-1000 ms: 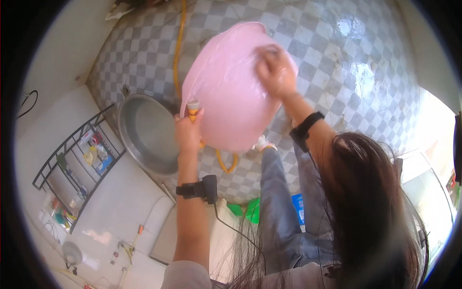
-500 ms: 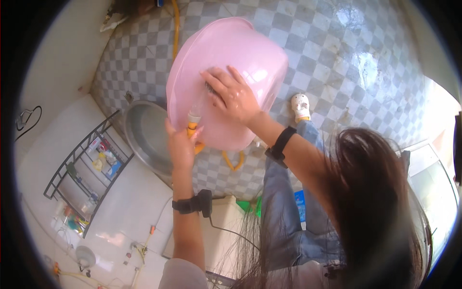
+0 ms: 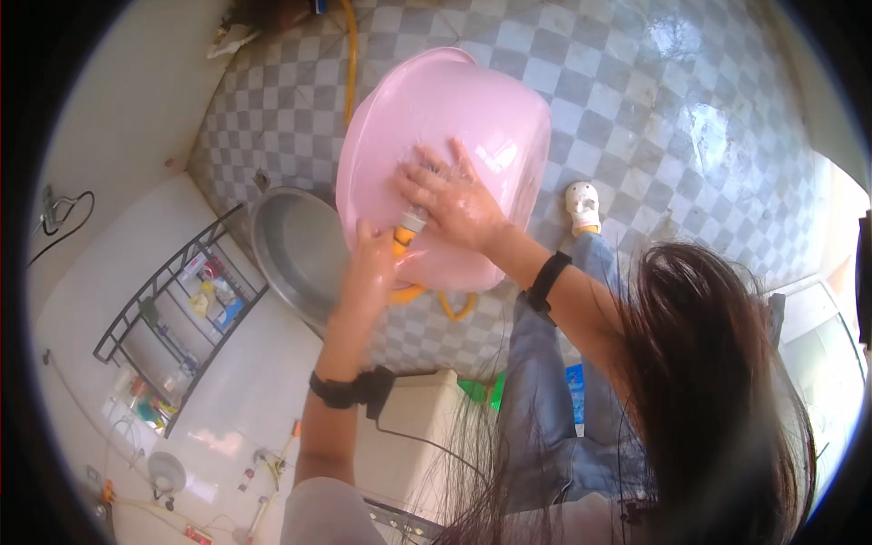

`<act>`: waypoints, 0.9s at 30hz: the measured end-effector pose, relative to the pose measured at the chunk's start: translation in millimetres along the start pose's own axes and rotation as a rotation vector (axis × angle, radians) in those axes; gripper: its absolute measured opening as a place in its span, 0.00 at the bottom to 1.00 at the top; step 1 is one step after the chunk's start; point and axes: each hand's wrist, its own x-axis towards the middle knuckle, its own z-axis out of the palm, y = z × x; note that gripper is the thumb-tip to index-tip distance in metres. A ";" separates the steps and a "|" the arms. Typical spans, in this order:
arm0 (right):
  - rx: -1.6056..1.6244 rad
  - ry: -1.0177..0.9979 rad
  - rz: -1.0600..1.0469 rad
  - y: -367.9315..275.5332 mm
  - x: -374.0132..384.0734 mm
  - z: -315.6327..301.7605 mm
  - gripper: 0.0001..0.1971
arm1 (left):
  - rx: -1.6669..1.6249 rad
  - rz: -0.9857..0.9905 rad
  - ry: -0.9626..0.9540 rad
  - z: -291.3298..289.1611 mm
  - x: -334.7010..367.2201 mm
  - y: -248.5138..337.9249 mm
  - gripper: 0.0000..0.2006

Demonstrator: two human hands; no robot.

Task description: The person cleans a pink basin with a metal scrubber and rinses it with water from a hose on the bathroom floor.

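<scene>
L hand (image 3: 371, 259) gripping orange hose (image 3: 402, 241), fingers closed round it, nr pale nozzle (image 3: 413, 221). R hand (image 3: 461, 207) lying on pink tub (image 3: 454, 104), fingers splayed wide (can't tell if anything's under palm). Tub showing its wet side, tilting above tiled floor (image 3: 672, 145), left of floor's centre. Metal basin (image 3: 304, 247) standing nr floor's left edge; white shoe (image 3: 582, 203) resting right of tub.

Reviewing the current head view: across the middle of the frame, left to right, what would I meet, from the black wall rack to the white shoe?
Black wall rack → metal basin → left hand → yellow hose end with a pale tip → right hand → white shoe.
</scene>
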 end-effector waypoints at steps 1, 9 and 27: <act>0.005 -0.021 -0.015 0.1 -7.4 3.0 0.25 | -0.003 0.007 -0.003 -3.1 0.9 -2.5 0.18; 0.426 -0.048 -0.070 -2.1 -31.6 17.3 0.21 | 0.009 -0.018 0.087 -15.2 -2.5 -26.8 0.20; -0.248 -0.566 0.139 124.0 63.9 -28.6 0.10 | -0.066 -0.216 0.315 42.6 -19.1 -83.4 0.22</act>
